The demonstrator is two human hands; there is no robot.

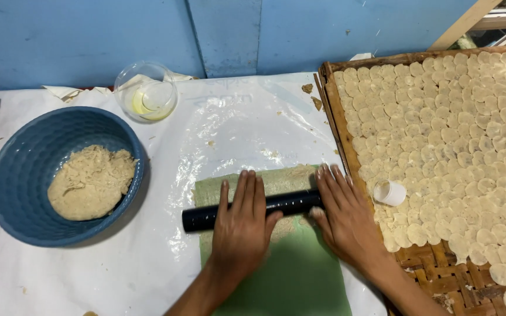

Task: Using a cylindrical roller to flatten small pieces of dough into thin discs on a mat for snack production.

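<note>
**Flat hands on a black roller**

Low in the frame, the left hand (242, 225) and right hand (344, 217) lie with fingers spread flat on a smooth black cylindrical roller (252, 209), gripping nothing. It lies across thin dough on a green sheet (300, 275). Left, a ribbed blue bowl (13, 175) holds crumbly dough; right, a woven tray (428, 260) carries pale discs.

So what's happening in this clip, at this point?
A person presses both palms, left hand and right hand, flat on a black cylindrical roller lying across a green plastic sheet over thin dough. A blue bowl of beige dough sits to the left. A woven bamboo tray of pale dough discs stands to the right.
</note>
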